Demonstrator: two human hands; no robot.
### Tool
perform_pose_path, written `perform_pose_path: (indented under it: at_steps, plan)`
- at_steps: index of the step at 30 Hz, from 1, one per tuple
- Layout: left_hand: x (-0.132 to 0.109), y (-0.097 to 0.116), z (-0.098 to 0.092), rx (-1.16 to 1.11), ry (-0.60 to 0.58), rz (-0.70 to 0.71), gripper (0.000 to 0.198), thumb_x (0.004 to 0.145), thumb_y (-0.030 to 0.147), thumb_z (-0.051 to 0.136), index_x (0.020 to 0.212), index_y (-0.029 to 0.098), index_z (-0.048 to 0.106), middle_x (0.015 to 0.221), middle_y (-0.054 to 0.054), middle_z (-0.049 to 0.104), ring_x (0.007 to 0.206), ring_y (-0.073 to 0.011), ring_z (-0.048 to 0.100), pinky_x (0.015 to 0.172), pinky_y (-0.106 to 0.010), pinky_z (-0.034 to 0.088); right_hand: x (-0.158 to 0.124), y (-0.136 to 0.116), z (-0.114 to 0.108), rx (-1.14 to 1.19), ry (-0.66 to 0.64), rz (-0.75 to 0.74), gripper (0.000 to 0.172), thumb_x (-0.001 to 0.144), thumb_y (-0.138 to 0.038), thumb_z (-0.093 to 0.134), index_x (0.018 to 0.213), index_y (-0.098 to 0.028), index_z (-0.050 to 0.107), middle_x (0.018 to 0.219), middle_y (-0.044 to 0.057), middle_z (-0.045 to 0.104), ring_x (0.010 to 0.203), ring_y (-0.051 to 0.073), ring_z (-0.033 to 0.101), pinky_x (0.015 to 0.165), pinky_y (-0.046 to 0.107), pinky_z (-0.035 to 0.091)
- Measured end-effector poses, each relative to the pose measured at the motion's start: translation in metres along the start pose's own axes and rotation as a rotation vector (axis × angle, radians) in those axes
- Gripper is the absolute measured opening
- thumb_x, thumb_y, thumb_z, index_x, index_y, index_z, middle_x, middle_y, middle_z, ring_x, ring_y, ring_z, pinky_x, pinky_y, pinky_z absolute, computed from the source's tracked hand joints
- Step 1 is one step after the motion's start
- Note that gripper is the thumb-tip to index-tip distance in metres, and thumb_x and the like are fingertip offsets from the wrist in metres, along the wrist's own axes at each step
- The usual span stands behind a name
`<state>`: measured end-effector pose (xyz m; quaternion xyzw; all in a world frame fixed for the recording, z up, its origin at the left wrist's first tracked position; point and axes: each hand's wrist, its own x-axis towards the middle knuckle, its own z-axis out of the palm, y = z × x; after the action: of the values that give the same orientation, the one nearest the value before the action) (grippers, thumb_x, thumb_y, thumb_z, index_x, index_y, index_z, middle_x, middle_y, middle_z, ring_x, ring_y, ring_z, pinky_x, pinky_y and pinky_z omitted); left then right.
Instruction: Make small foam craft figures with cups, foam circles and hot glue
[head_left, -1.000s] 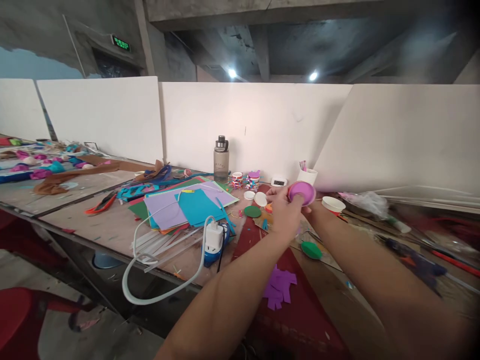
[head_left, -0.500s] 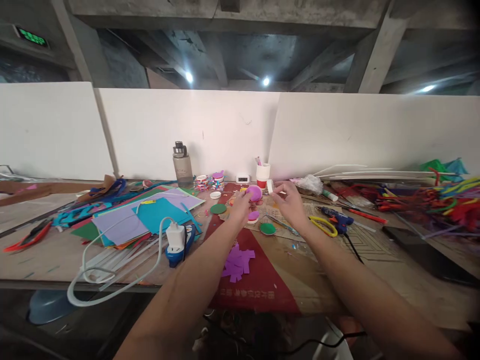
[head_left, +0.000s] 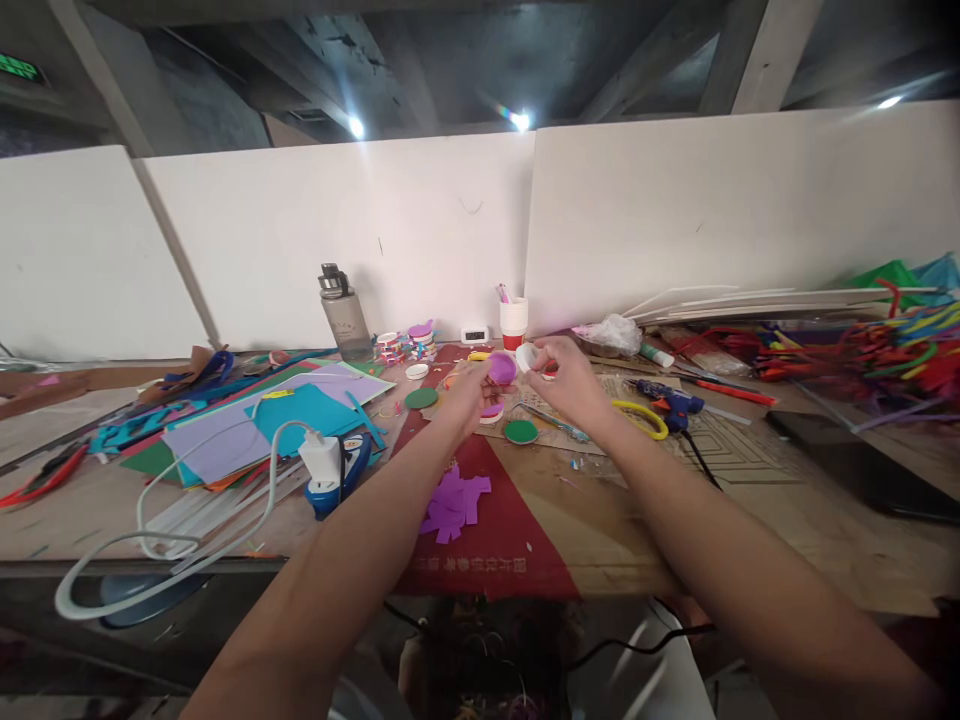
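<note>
A round purple disc (head_left: 502,369) is pinched in my left hand (head_left: 466,392), held up above the table. My right hand (head_left: 564,376) grips a small white ring-like piece (head_left: 526,357) just to the right of the disc, with a narrow gap between them. Below my left hand lies a low white piece with a purple top (head_left: 491,413). Close by on the table are a green disc (head_left: 521,431) and a darker green disc (head_left: 421,398). Nearer to me is a pile of purple paper strips (head_left: 456,503).
Coloured paper sheets (head_left: 300,425) and a white charger on a blue power strip (head_left: 322,468) lie left. Behind stand a bottle (head_left: 346,318), a paper cup (head_left: 514,320) and a small clock (head_left: 475,335). A glue gun (head_left: 670,400), yellow-handled scissors (head_left: 646,420) and a black tablet-like slab (head_left: 862,465) lie right.
The view has tilted and shifted, so the table things appear slightly left and higher. My right hand has turned the white piece so its round face shows more. Both hands keep their holds.
</note>
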<state>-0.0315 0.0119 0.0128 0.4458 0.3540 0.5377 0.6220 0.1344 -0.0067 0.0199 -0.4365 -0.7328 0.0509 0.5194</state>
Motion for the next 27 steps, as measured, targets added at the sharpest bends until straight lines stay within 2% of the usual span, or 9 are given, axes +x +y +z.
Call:
perform_pose_path:
  at_steps: [3, 6, 10, 12, 15, 21, 23, 25, 27]
  plan:
    - [0.003, 0.004, -0.004, -0.028, 0.124, 0.023, 0.021, 0.088, 0.032, 0.058, 0.088, 0.012, 0.063, 0.077, -0.009, 0.07, 0.062, -0.0144, 0.066, 0.058, -0.025, 0.043, 0.001, -0.001, -0.008, -0.037, -0.154, 0.04, 0.008, 0.071, -0.015, 0.06, 0.074, -0.02, 0.056, 0.1, 0.007, 0.063, 0.097, 0.02, 0.058, 0.084, 0.032, 0.046]
    - [0.004, 0.009, -0.006, -0.07, 0.182, 0.006, 0.021, 0.091, 0.031, 0.053, 0.089, 0.012, 0.063, 0.073, -0.008, 0.07, 0.062, -0.0143, 0.066, 0.058, -0.024, 0.042, -0.001, -0.003, -0.012, -0.069, -0.354, 0.076, 0.022, 0.069, -0.017, 0.063, 0.091, -0.019, 0.061, 0.099, 0.004, 0.064, 0.088, 0.018, 0.058, 0.077, 0.028, 0.045]
    - [0.004, 0.014, -0.005, -0.143, 0.166, -0.036, 0.02, 0.091, 0.03, 0.052, 0.091, 0.013, 0.062, 0.067, -0.006, 0.068, 0.067, -0.0165, 0.068, 0.057, -0.024, 0.042, -0.007, -0.012, -0.016, -0.074, -0.636, 0.02, 0.036, 0.068, -0.02, 0.068, 0.104, -0.02, 0.062, 0.101, 0.004, 0.066, 0.085, 0.018, 0.059, 0.074, 0.028, 0.044]
    - [0.004, 0.016, -0.006, -0.19, 0.144, -0.056, 0.02, 0.091, 0.031, 0.052, 0.092, 0.013, 0.062, 0.07, -0.007, 0.069, 0.069, -0.0173, 0.069, 0.058, -0.025, 0.043, -0.01, -0.017, -0.016, -0.088, -0.748, -0.048, 0.036, 0.069, -0.022, 0.07, 0.104, -0.021, 0.064, 0.1, 0.003, 0.068, 0.086, 0.019, 0.06, 0.074, 0.028, 0.044]
    - [0.003, 0.017, -0.006, -0.229, 0.096, -0.063, 0.022, 0.09, 0.034, 0.054, 0.094, 0.014, 0.062, 0.076, -0.008, 0.07, 0.072, -0.0181, 0.069, 0.06, -0.026, 0.045, -0.015, -0.024, -0.013, -0.111, -0.848, -0.085, 0.03, 0.07, -0.026, 0.074, 0.099, -0.023, 0.066, 0.099, 0.002, 0.069, 0.088, 0.02, 0.061, 0.072, 0.028, 0.044]
    - [-0.001, 0.013, -0.003, -0.17, -0.019, 0.135, 0.019, 0.082, 0.031, 0.069, 0.095, 0.017, 0.064, 0.086, -0.004, 0.071, 0.075, -0.0156, 0.067, 0.063, -0.024, 0.045, -0.018, -0.023, -0.006, -0.185, -0.867, -0.096, 0.032, 0.067, -0.026, 0.079, 0.097, -0.025, 0.07, 0.102, 0.003, 0.07, 0.091, 0.022, 0.063, 0.076, 0.031, 0.046]
    - [-0.002, 0.01, -0.002, -0.121, -0.051, 0.206, 0.02, 0.079, 0.028, 0.072, 0.095, 0.017, 0.067, 0.093, -0.004, 0.071, 0.078, -0.0149, 0.066, 0.065, -0.023, 0.046, -0.016, -0.021, -0.006, -0.153, -0.829, -0.063, 0.026, 0.07, -0.026, 0.076, 0.096, -0.024, 0.071, 0.098, 0.004, 0.071, 0.088, 0.022, 0.063, 0.076, 0.031, 0.046]
    - [-0.002, 0.007, -0.002, -0.07, -0.068, 0.261, 0.021, 0.078, 0.026, 0.074, 0.098, 0.018, 0.071, 0.103, -0.004, 0.072, 0.082, -0.0138, 0.065, 0.067, -0.023, 0.047, -0.013, -0.018, -0.007, -0.079, -0.718, -0.01, 0.013, 0.079, -0.025, 0.067, 0.091, -0.021, 0.071, 0.091, 0.004, 0.071, 0.082, 0.019, 0.063, 0.074, 0.029, 0.046]
    - [-0.002, 0.006, -0.002, -0.033, -0.08, 0.283, 0.022, 0.078, 0.024, 0.074, 0.1, 0.02, 0.073, 0.111, -0.003, 0.071, 0.085, -0.0135, 0.064, 0.07, -0.023, 0.048, -0.009, -0.016, -0.009, -0.045, -0.541, 0.059, 0.012, 0.085, -0.024, 0.058, 0.087, -0.019, 0.069, 0.084, 0.003, 0.071, 0.075, 0.016, 0.062, 0.071, 0.027, 0.045]
